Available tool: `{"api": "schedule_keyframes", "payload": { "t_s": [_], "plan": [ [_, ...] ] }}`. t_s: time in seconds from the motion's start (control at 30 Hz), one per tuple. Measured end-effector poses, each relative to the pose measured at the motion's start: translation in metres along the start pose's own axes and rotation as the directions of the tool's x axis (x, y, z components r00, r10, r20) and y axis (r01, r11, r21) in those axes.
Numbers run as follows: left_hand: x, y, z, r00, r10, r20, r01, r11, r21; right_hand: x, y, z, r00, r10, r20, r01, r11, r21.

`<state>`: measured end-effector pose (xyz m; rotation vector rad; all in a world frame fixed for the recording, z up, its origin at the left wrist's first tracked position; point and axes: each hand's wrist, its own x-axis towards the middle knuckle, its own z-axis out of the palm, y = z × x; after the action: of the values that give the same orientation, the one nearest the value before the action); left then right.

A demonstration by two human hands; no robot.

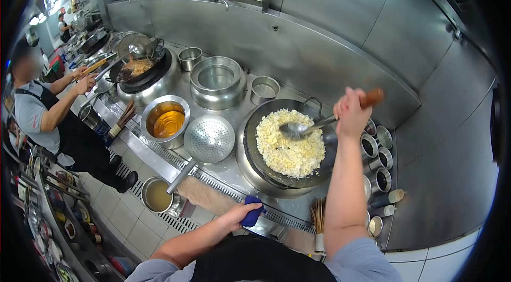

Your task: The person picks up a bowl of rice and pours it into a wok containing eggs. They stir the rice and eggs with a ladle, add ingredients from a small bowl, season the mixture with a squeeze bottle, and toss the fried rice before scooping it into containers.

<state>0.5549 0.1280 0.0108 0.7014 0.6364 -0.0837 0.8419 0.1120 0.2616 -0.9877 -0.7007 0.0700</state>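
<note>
Fingers of right hand (351,114) closed tight round wooden ladle handle (372,97), above wok (254,118) right rim. Its ladle bowl (294,131) rests on fried rice (287,150) inside wok. Fingers of left hand (238,215) curled shut on blue cloth (254,213) at wok near rim. Just left of wok: perforated skimmer (208,138).

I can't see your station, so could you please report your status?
Right hand shut on wooden-handled steel ladle. Left hand gripping blue handle. Yellow-white rice in black wok. Nothing obstructing.
</note>
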Motion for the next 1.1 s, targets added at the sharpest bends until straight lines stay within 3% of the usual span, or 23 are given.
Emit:
{"api": "schedule_keyframes", "payload": {
  "t_s": [0.07,0.1,0.13,0.2,0.27,0.33,0.37,0.4,0.47,0.6,0.67,0.7,0.73,0.8,0.87,0.93,0.97,1.07,1.1],
  "plan": [
    [-0.001,-0.006,-0.005,0.998,-0.010,-0.058,0.009,1.000,-0.028,-0.012,0.069,-0.027,0.971,0.009,-0.240,-0.013,1.000,-0.012],
    [-0.002,-0.010,-0.010,0.998,-0.006,-0.058,0.004,1.000,-0.022,-0.014,0.077,-0.032,0.971,0.126,-0.203,-0.135,0.990,-0.031],
    [0.000,-0.010,-0.015,0.998,-0.014,-0.053,0.013,1.000,-0.016,-0.002,0.062,-0.022,0.973,0.118,-0.196,-0.125,0.992,-0.024],
    [-0.006,-0.016,-0.020,0.998,-0.044,-0.053,0.043,0.999,-0.019,0.023,0.023,-0.008,0.959,0.284,0.015,-0.279,0.950,-0.142],
    [-0.012,-0.013,-0.020,0.996,-0.034,-0.078,0.031,0.999,-0.035,0.025,0.009,-0.001,0.966,0.256,0.033,-0.251,0.961,-0.117],
    [-0.013,-0.016,-0.020,0.996,-0.032,-0.088,0.026,0.997,-0.066,0.015,0.013,0.000,1.000,0.014,0.011,-0.016,0.986,0.164],
    [-0.015,-0.015,-0.016,0.995,-0.045,-0.093,0.039,0.997,-0.062,0.008,0.043,-0.004,0.996,-0.015,-0.090,0.028,0.988,0.149],
    [-0.016,-0.014,-0.014,0.994,-0.053,-0.098,0.048,0.997,-0.055,-0.001,0.072,0.000,0.982,0.054,-0.182,-0.023,0.985,0.169],
    [-0.014,-0.012,-0.012,0.995,-0.030,-0.090,0.026,0.999,-0.042,0.009,0.074,0.002,0.961,0.277,0.007,-0.277,0.961,-0.014],
    [-0.022,-0.015,-0.011,0.995,-0.005,-0.104,-0.002,0.998,-0.068,0.027,0.033,0.015,0.978,0.208,0.010,-0.201,0.954,-0.222],
    [-0.021,-0.020,-0.013,0.995,0.004,-0.095,-0.012,0.996,-0.092,0.027,0.047,-0.008,0.984,-0.038,-0.174,0.061,0.990,0.125],
    [-0.025,-0.019,-0.011,0.994,-0.023,-0.109,0.013,0.996,-0.092,0.016,0.058,-0.012,0.973,-0.031,-0.228,0.072,0.982,0.175],
    [-0.027,-0.016,-0.011,0.991,-0.046,-0.124,0.035,0.996,-0.085,0.016,0.064,-0.015,0.973,-0.031,-0.231,0.073,0.982,0.177],
    [-0.029,-0.014,-0.015,0.993,-0.044,-0.107,0.036,0.997,-0.074,0.022,0.069,-0.020,0.947,0.321,-0.010,-0.321,0.947,0.004],
    [-0.030,-0.019,-0.017,0.994,-0.057,-0.090,0.051,0.996,-0.072,0.034,0.027,-0.001,0.946,0.323,0.026,-0.322,0.946,-0.039],
    [-0.024,-0.020,-0.022,0.994,-0.025,-0.102,0.021,0.999,-0.042,0.045,0.013,0.004,0.993,0.118,0.021,-0.117,0.992,-0.048],
    [-0.021,-0.021,-0.022,0.994,-0.029,-0.102,0.025,0.999,-0.040,0.044,0.022,-0.002,0.993,0.120,0.017,-0.119,0.992,-0.050],
    [-0.017,-0.019,-0.013,0.994,-0.026,-0.108,0.023,0.999,-0.036,0.040,0.081,-0.029,0.966,-0.066,-0.252,0.078,0.996,0.039],
    [-0.020,-0.016,-0.008,0.995,-0.013,-0.102,0.009,0.999,-0.040,0.030,0.082,-0.023,0.974,0.090,-0.206,-0.102,0.993,-0.052]
  ]
}}
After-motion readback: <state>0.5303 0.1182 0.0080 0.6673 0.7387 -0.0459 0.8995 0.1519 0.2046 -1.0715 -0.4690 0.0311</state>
